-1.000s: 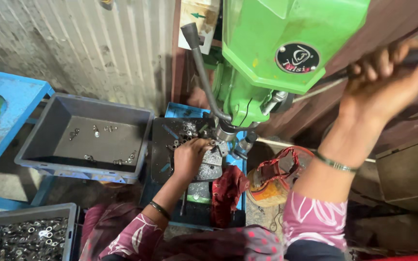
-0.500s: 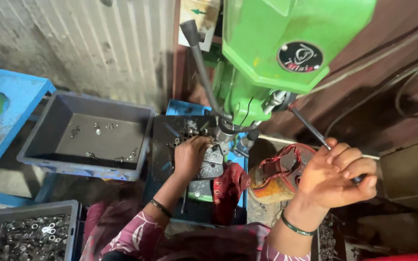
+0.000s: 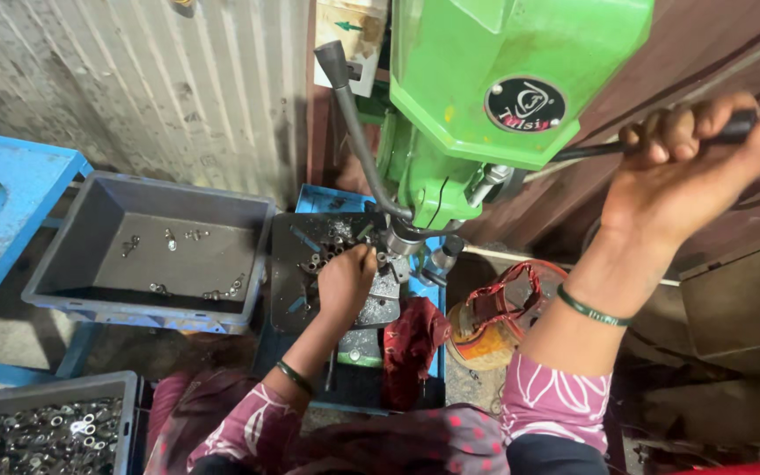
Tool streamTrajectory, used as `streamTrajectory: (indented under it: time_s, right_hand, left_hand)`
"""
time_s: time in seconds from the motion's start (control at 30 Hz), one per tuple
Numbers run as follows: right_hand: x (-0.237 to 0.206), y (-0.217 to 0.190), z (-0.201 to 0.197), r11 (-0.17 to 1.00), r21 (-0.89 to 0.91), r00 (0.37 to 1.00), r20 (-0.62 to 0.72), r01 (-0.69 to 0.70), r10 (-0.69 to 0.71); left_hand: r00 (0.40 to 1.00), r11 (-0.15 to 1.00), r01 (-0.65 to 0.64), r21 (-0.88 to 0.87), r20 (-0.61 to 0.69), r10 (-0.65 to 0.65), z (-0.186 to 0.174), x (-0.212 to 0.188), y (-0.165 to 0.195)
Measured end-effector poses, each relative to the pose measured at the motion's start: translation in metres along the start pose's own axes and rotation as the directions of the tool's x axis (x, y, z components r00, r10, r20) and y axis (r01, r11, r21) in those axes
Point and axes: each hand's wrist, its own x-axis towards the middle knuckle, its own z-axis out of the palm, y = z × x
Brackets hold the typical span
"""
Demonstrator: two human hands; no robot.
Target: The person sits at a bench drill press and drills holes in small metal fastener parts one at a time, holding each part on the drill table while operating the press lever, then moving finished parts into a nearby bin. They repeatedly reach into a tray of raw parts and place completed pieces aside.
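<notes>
A green drill press (image 3: 503, 88) stands in front of me. My right hand (image 3: 688, 167) is raised at the upper right and grips the black knob of the press's feed lever (image 3: 736, 127). My left hand (image 3: 345, 281) rests on the black work table (image 3: 296, 264) under the spindle (image 3: 402, 242), fingers closed around a small metal part that is mostly hidden. Several small metal pieces lie near its fingertips.
A grey bin (image 3: 151, 255) with a few loose metal parts sits at the left. Another grey bin (image 3: 46, 431) full of small metal rings is at the lower left. A blue bench (image 3: 10, 193) is far left; a red cloth (image 3: 411, 343) and a reddish bag (image 3: 494, 312) lie below the press.
My right hand has swung the feed lever from low at the right back up to the upper right. My left hand has stayed on the work table under the spindle.
</notes>
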Motion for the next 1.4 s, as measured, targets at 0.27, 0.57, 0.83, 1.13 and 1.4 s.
streamTrajectory:
  time_s: [0.27,0.57,0.83,1.13,1.4]
  right_hand:
    - [-0.024,-0.009,-0.011,0.997,0.074,0.998,0.065,-0.005,0.000]
    - [-0.028,-0.008,-0.021,0.992,0.117,0.996,0.084,-0.047,0.037]
    - [-0.025,-0.003,-0.036,0.990,0.122,0.992,0.107,-0.073,0.060]
    - [-0.023,0.005,-0.055,0.987,0.132,0.990,0.123,-0.087,0.071]
    - [-0.050,0.002,-0.058,0.988,0.146,0.990,0.138,-0.049,0.029]
  left_hand:
    - [0.994,0.944,-0.033,-0.327,-0.110,-0.003,-0.010,-0.012,-0.013]
    - [0.947,0.942,-0.249,-0.223,-0.261,0.189,-0.002,-0.027,-0.013]
    - [0.956,0.914,-0.216,-0.343,-0.266,0.126,0.000,-0.022,-0.012]
    - [0.976,0.908,-0.171,-0.382,-0.192,0.103,0.006,-0.019,-0.018]
    - [0.899,0.916,-0.398,0.041,-0.180,0.399,-0.007,-0.034,-0.011]
